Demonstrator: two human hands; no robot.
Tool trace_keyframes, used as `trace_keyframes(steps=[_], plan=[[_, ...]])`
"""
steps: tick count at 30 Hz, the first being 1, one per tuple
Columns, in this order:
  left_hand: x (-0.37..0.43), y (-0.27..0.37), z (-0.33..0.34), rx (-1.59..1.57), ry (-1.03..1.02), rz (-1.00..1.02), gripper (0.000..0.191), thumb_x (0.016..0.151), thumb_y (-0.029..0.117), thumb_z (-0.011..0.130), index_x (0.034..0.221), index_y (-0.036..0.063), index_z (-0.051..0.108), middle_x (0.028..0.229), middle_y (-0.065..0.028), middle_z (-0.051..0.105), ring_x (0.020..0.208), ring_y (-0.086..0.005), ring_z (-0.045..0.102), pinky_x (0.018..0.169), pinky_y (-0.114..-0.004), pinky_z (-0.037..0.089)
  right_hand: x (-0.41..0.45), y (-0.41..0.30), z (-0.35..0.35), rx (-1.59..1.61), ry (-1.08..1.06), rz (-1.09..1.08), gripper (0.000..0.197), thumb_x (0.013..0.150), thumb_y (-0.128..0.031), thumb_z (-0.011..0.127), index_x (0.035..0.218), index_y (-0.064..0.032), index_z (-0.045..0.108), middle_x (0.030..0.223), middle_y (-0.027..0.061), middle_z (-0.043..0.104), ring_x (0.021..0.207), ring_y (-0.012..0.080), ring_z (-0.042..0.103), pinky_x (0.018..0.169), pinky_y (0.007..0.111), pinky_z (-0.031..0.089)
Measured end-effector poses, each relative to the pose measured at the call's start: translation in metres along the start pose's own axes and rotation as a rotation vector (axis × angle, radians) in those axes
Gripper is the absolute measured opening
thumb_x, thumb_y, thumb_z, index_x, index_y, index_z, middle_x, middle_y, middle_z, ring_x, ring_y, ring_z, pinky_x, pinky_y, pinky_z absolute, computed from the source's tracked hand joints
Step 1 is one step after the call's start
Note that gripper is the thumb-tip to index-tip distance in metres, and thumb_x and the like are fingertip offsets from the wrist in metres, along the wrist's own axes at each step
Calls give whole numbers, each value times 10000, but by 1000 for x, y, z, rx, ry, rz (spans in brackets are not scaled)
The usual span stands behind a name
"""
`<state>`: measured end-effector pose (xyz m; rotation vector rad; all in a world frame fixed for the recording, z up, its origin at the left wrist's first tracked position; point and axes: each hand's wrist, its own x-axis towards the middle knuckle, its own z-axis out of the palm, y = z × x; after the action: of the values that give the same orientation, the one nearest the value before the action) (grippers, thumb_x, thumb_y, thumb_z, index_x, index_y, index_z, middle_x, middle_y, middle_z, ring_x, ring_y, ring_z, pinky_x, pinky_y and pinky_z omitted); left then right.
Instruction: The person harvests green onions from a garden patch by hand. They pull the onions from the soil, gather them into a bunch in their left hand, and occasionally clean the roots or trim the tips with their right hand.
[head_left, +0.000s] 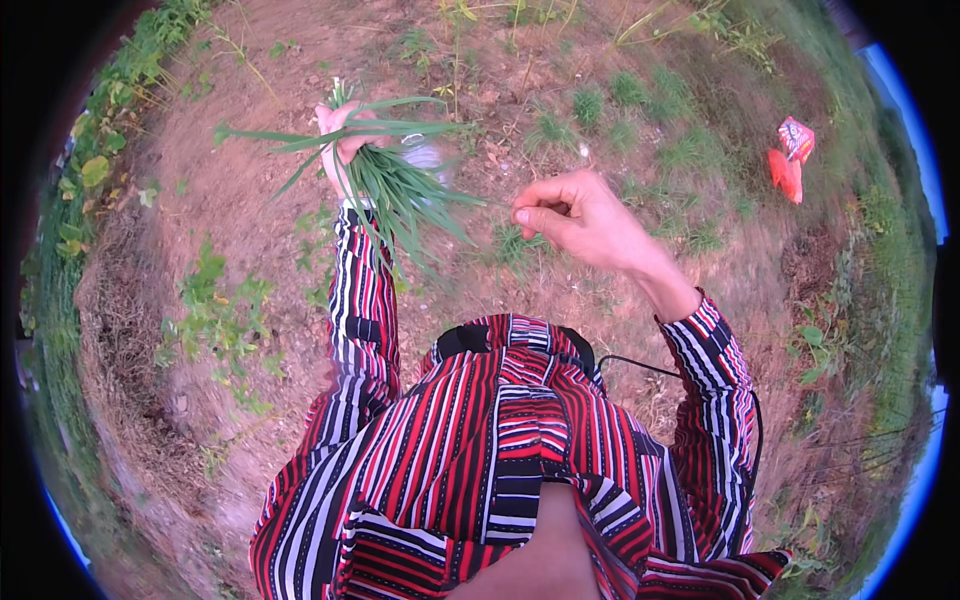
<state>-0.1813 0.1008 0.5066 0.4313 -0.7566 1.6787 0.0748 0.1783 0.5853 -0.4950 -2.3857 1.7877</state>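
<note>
My left hand (346, 139) is closed around a bunch of long, flat green leaves (397, 180), like garlic chives, with pale cut ends above the fist and the leaf tips fanning down to the right. A few leaves lie crosswise over the fingers. To the right, my right hand (536, 214) has thumb and forefinger pinched together near the leaf tips. A thin strand seems to run from the bunch to these fingertips, though it is too faint to tell for sure. Behind the bunch, a pale, see-through object (424, 157) is partly hidden.
Tufts of thin green grass-like plants (589, 105) grow from the reddish soil ahead and to the right. A red and white plastic packet (795, 142) lies at the far right. Leafy weeds (221, 307) stand at the left, and a black cord (637, 361) runs by my right sleeve.
</note>
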Motion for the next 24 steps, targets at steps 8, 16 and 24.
trace_keyframes(steps=[8,16,24], plan=[[-8,-3,6,15,-54,-15,341,864,369,520,647,122,430,573,51,424,395,-38,333,360,-184,287,-11,-6,-3,-181,-241,55,97,681,-74,554,649,0,608,498,35,534,468,73,472,458,257,379],[3,-17,12,-139,-49,-74,356,851,380,540,641,126,406,569,45,420,367,-26,252,348,-190,225,-6,-33,5,-106,2,-105,192,727,-5,619,917,-29,641,685,18,608,599,52,509,530,216,412],[13,-28,16,-157,-104,-118,366,853,414,524,647,132,414,574,45,428,374,-25,264,362,-189,242,2,-32,25,58,-85,-80,131,771,-113,651,824,7,654,678,31,622,604,60,540,540,212,439]])
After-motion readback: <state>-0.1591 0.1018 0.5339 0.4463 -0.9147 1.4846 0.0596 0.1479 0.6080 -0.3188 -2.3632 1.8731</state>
